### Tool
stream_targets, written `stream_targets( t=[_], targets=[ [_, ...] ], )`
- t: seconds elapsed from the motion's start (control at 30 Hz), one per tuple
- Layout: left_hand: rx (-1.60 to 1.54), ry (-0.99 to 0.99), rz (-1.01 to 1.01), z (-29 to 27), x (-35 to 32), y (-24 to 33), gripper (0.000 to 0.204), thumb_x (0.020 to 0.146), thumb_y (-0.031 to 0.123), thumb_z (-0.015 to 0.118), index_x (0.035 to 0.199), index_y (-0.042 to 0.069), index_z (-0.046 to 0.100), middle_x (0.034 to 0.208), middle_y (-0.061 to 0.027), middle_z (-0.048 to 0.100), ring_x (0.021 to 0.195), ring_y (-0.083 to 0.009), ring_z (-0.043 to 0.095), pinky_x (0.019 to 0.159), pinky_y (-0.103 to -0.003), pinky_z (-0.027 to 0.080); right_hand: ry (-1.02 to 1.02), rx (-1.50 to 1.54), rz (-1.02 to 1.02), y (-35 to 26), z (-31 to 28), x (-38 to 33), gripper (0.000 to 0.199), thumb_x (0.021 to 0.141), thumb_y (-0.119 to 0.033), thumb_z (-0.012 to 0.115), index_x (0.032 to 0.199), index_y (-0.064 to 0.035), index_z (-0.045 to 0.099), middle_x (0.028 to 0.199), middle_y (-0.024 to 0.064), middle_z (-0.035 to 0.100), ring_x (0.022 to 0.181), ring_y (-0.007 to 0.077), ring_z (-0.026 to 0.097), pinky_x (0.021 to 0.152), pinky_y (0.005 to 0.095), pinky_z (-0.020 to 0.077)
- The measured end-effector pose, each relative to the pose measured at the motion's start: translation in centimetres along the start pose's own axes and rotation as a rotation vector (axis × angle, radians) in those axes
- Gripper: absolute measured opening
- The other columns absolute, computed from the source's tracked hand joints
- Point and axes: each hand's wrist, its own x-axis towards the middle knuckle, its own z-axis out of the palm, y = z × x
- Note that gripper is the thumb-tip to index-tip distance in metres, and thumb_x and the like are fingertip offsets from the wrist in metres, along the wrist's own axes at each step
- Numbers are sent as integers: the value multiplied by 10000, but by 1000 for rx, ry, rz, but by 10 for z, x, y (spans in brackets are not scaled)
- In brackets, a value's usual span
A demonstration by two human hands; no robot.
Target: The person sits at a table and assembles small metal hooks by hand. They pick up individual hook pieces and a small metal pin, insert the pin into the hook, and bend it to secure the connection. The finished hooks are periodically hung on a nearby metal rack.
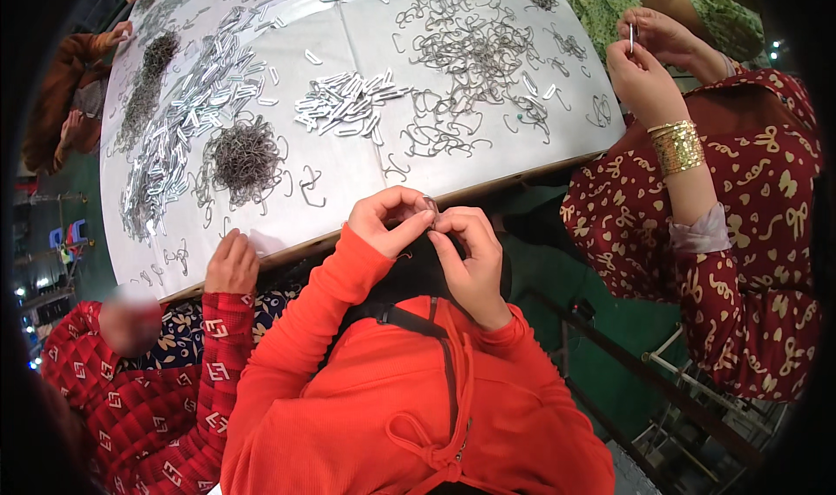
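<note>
Co-worker at left: a hand (232,264) in a red patterned sleeve rests on the near edge of the white table (348,51).
Wire heap: a dark tangle of bent wire hooks (244,153) lies on the table, beside a strip of flat metal clips (174,129).
Clip pile: a smaller pile of silver clips (341,103) sits mid-table.
Left hand (386,221): orange sleeve, fingers curled narrow, thumb and forefinger pinching a small wire hook (431,208) just off the table's near edge.
Right hand (470,260): fingertips closed on the same hook, touching the left.
Loose hooks: scattered wire hooks (475,55) spread right of centre.
Co-worker at right: hands (649,55) with gold bangles (677,147) hold a small metal piece.
</note>
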Motion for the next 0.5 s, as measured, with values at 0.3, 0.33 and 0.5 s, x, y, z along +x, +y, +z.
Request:
stream_targets(
  t=[0.3, 0.33, 0.5],
  targets=[
    [475, 103, 387, 6, -15, 2, 91, 743, 3, 687, 820, 40, 656, 809, -57, 628, 699, -156, 579, 653, -261, 465, 48, -267, -219, 7, -19, 15, 155, 768, 25, 664, 903, -12, 597, 931, 116, 583, 835, 242, 597, 718, 315, 481],
    [498, 99, 406, 4, -15, 0, 92, 739, 3, 687, 816, 44, 656, 804, -54, 630, 697, -160, 580, 652, -265, 464, 69, -234, -165, 20, -27, 22, 164, 770, 18, 655, 925, 0, 602, 904, 117, 577, 791, 240, 586, 700, 318, 476],
    [526, 74, 407, 0, -16, -7, 104, 720, -1, 686, 800, 59, 655, 782, -45, 639, 701, -178, 583, 655, -280, 461, -23, -492, 17, 56, -48, 98, 77, 810, -73, 642, 866, -24, 620, 853, 108, 598, 791, 262, 581, 689, 361, 467]
  ],
)
